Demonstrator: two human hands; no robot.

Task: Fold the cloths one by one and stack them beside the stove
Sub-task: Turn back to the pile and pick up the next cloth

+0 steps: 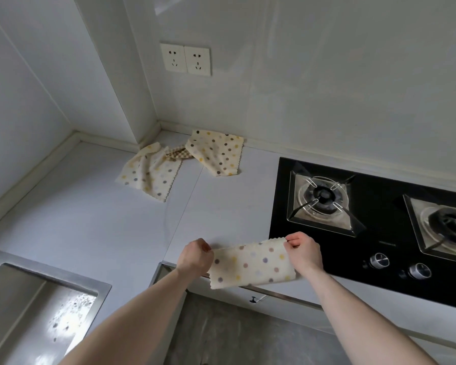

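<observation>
At the counter edge by the stove [366,206], left hand [195,255] & right hand [304,250] each pinch a top corner of the dotted cloth [252,263] — both clamped on it. Looks light, soft, floppy — prob. best held at corners.

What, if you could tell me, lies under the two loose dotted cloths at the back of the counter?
A checked cloth shows between the left dotted cloth and the right dotted cloth, partly covered by both. How far it runs beneath them is hidden.

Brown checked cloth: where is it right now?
In the head view, the brown checked cloth lies at the counter's back, near the wall corner, tucked between two crumpled cream polka-dot cloths, left of the black stove.
</observation>
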